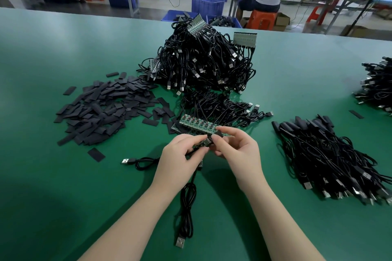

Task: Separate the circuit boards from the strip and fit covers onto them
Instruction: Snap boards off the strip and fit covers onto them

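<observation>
Green small circuit board with a black cable [204,143] held above the green surface [63,176]: left hand [180,154] pinches its cable end, right hand [237,150] pinches a black flat cover [218,134] at its other end. Strip of green boards [197,126] lies just beyond; loose black covers heap [106,110] left

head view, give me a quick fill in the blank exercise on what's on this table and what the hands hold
1. The loose pile of flat black covers lies on the person's ____ side.
2. Both hands, left hand and right hand, hold one small ____ between them.
3. The table surface is ____ in colour.
4. The strip of boards lies just ____ the hands.

Missing words: left; circuit board; green; beyond
</observation>
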